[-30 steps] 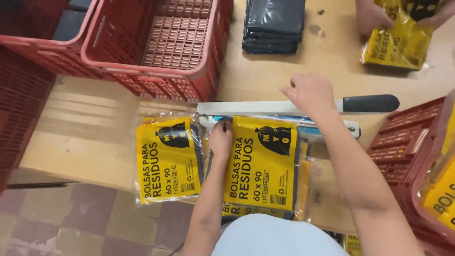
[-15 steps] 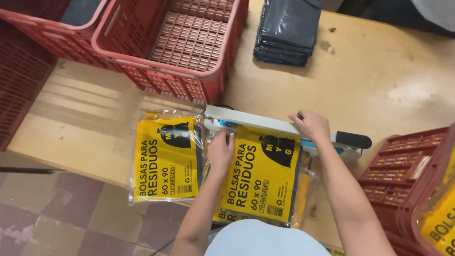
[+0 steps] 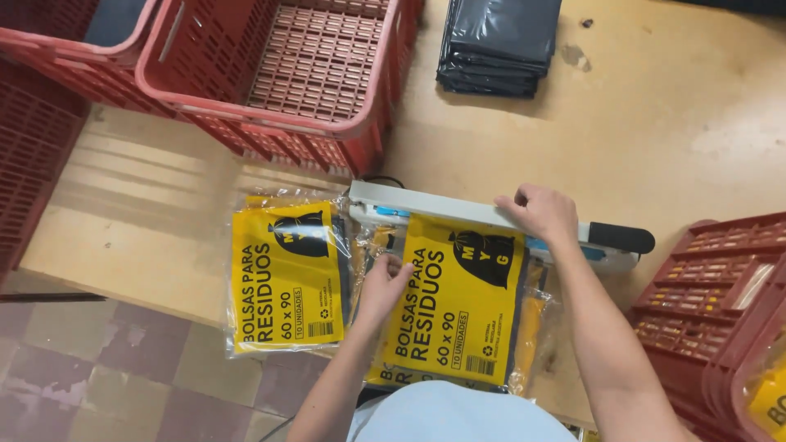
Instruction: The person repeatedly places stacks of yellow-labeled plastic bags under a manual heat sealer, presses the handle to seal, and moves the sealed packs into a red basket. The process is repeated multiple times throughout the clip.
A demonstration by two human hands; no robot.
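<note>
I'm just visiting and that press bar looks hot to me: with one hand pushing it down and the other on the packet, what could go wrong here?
1. The left hand lies on the yellow packet close to the sealer bar; fingers could get pinched or burned.
2. The right hand presses near the bar's middle, not on the black handle, so pressure may be uneven.
3. The packet lies slightly tilted under the bar, so the seal might come out crooked.

— What sits at the back of the pale wooden table [image 3: 671, 106]?
— A stack of folded black plastic bags [image 3: 499, 41], well apart from the big red slotted plastic crate [image 3: 303, 74].
— And on the right?
— Another red plastic crate [image 3: 704, 303].
</note>
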